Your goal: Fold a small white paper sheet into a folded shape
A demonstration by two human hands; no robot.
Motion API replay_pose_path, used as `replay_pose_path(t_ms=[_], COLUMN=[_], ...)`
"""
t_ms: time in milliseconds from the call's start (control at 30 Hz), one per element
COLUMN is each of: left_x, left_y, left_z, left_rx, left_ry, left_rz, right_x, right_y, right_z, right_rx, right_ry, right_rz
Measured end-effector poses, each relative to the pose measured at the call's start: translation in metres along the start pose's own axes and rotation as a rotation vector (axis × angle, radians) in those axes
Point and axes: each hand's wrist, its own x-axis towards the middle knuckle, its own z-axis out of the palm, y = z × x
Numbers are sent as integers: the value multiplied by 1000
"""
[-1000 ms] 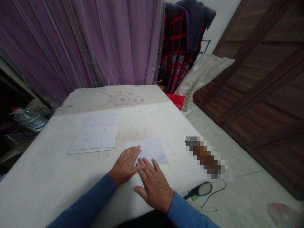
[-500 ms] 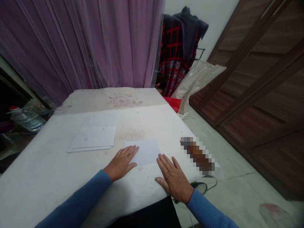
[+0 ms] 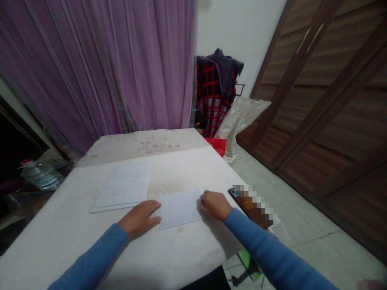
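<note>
A small sheet of white paper [image 3: 179,210], apparently folded, lies on the white-covered table in front of me. At its left edge is my left hand [image 3: 140,217], with thumb and fingers apart and the tips by the paper's side. My right hand [image 3: 215,204] is closed at the opposite edge, its curled fingers pinching the paper's right side; the fingertips are partly hidden. Left of and beyond my left hand rests a stack of larger white sheets [image 3: 123,187].
Dark specks [image 3: 166,183] dot the table [image 3: 193,161] behind the paper. A partly blurred phone [image 3: 250,207] lies at the right edge. Beyond stand a whitish plastic sack [image 3: 238,119], draped clothes [image 3: 216,84] and a wooden wardrobe [image 3: 302,108]. A water bottle [image 3: 40,175] is at left.
My left hand has moved left, off the paper's top to its edge. My right hand has gone from lying flat to closing on the right edge. The view has tilted up.
</note>
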Motion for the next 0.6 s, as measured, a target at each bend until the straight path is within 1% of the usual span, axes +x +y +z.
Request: replay_pose_path(t_ms=[67,100,167,267,367,433,500,600], left_x=[17,25,41,56,64,65,65,68], left_y=[9,14,22,29,30,30,28,21], left_z=[-12,-16,-21,-26,-29,-29,-30,-35], left_rx=[13,50,126,170,174,169,152,108], left_ry=[69,82,45,7,-32,-53,-63,-50], left_rz=[-54,-85,-141,-184,-179,-175,-175,-177], right_x=[24,35,54,75,90,95,98,103], right_y=[3,5,9,12,13,14,17,26], right_z=[-5,-6,-7,-9,-12,-14,-16,-21], right_rx=[15,23,28,25,34,58,104,202], right_ry=[10,0,-38,-128,-230,-269,-270,-213], right_rz=[-33,-52,-76,-90,-110,-119,-115,-90])
